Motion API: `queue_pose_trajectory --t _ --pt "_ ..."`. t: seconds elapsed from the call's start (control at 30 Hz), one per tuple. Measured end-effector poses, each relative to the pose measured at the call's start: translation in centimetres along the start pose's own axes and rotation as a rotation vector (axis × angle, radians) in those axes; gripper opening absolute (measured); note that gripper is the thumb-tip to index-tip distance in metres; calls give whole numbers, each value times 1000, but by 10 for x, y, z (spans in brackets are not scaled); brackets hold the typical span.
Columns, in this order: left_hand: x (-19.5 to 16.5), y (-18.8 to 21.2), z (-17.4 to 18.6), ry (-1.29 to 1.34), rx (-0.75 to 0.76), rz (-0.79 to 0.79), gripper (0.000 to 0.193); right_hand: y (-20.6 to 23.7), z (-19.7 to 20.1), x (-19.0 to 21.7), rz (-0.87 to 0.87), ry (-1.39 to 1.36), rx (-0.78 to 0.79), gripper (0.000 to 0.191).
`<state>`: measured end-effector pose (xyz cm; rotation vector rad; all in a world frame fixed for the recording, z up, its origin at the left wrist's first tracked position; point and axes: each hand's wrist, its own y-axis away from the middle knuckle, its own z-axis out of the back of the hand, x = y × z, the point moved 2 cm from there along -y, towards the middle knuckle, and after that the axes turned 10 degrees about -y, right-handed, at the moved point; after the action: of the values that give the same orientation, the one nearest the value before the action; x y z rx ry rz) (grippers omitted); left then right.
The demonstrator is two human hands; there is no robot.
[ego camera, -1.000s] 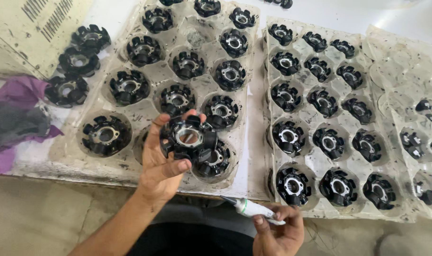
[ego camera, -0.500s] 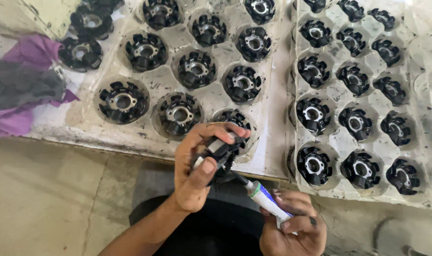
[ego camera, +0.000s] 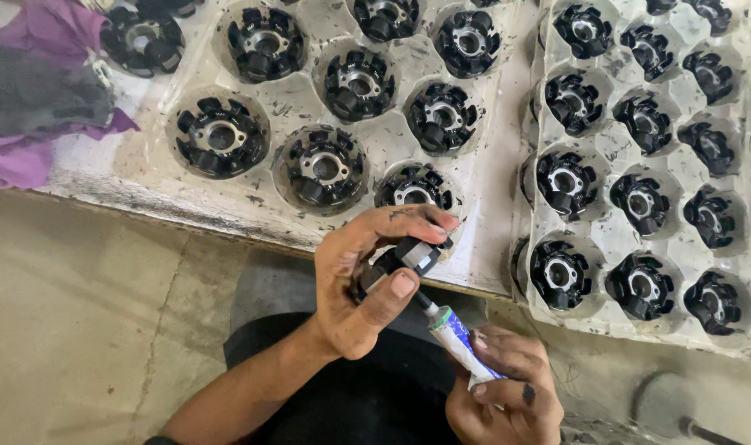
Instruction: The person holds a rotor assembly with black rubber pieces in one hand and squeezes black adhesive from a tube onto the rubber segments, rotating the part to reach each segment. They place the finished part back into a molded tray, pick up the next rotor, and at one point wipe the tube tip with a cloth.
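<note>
One black wound stator (ego camera: 400,262), pinched in left hand (ego camera: 359,288) between thumb and curled fingers, just below worktop (ego camera: 87,177) edge. Right hand (ego camera: 503,391) closed around small tube (ego camera: 462,344), nozzle touching stator. Beyond: clear moulded tray (ego camera: 375,144) of matching stators; second tray (ego camera: 614,239) rightward; purple cloth (ego camera: 21,156) leftward.

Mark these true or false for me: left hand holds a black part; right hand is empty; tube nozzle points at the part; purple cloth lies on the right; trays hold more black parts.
1. The left hand holds a black part. True.
2. The right hand is empty. False: it grips a small tube.
3. The tube's nozzle points at the held part. True.
4. A purple cloth lies at the right. False: it lies at the left.
5. The moulded trays hold more black parts. True.
</note>
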<state>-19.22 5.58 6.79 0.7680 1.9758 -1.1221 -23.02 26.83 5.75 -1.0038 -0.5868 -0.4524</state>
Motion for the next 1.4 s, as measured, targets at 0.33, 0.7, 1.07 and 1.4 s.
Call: queue_pose_trajectory --t 0.33,0.7,1.07,1.4 --pt "7 0 -3 120 -6 86 40 -2 5 2 -3 -76 40 40" --pt "13 -2 -5 154 -42 120 37 -5 7 4 -35 -45 37 39" --pt "20 2 -14 651 -256 169 44 0 -2 8 -104 25 -124 56" --pt "22 18 -31 966 -422 451 45 4 -1 0 65 49 -176 56"
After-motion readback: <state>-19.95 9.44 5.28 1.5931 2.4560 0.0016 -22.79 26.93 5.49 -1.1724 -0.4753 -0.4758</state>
